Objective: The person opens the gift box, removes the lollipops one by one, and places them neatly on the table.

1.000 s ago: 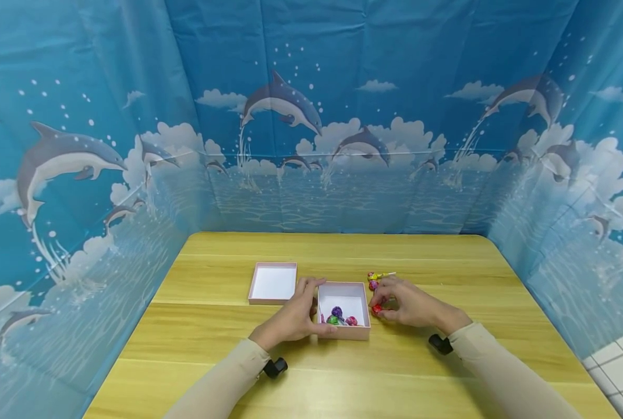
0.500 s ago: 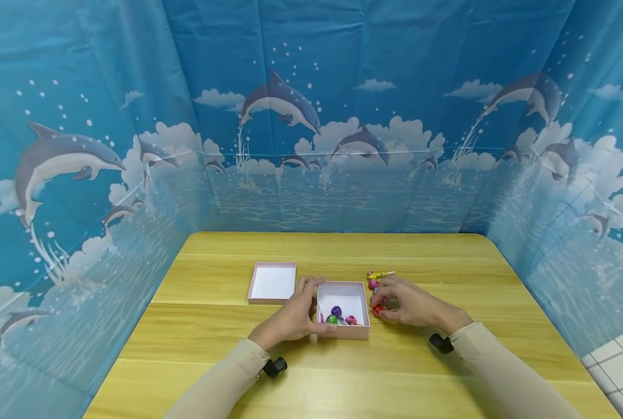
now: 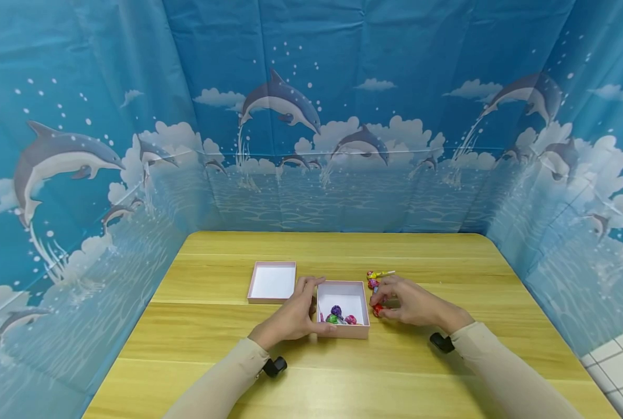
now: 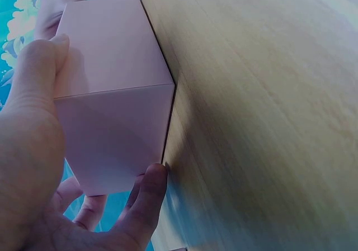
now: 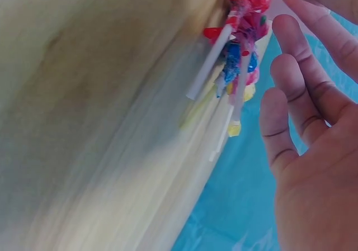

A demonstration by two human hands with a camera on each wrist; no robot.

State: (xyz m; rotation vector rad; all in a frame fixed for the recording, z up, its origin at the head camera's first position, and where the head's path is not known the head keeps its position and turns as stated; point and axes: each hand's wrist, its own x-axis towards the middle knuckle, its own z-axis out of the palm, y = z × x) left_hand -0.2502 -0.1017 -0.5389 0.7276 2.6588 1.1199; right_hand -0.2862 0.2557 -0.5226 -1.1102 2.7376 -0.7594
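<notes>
A pink square box (image 3: 343,332) with a white inside stands in front of me. My left hand (image 3: 291,315) grips its left side, thumb at the near wall and fingers at the left and back walls. Several wrapped lollipops lie in it, including a purple one (image 3: 336,310), a green one (image 3: 332,319) and a pink-red one (image 3: 350,320). Just right of the box, my right hand (image 3: 411,301) pinches a red lollipop (image 3: 377,310) at its round head with thumb and index finger. Its white stick (image 5: 210,64) shows in the right wrist view, slanting over the table.
Beyond the right hand lie more lollipops, a yellow one (image 3: 371,274) and a pink-purple one (image 3: 373,284). The box's lid (image 3: 273,283) lies inside up at the left of the box. A dolphin-print curtain (image 3: 311,192) surrounds the wooden table (image 3: 227,247).
The red lollipop's head has shifted very slightly nearer me beneath the right fingers. The left hand and box stay in place.
</notes>
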